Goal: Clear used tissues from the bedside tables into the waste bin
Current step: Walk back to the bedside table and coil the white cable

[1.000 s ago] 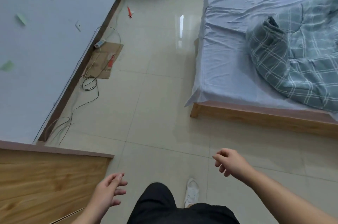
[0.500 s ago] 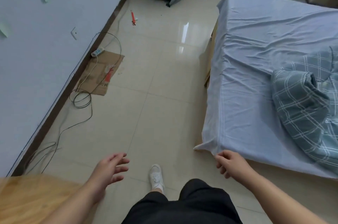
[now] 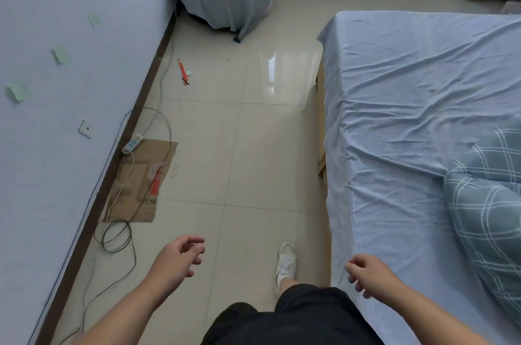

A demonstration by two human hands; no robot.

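While we stand beside the bed (image 3: 408, 119), our left hand (image 3: 177, 258) and right hand (image 3: 366, 274) hang loosely curled, empty; a white scrap (image 3: 188, 73), possibly tissue, lies left of it.

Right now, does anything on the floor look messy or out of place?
Yes. An orange tool lies loose on the tiles, a power strip sits at the edge of a cardboard scrap, and black cable loops beside the wall, which could trip someone.
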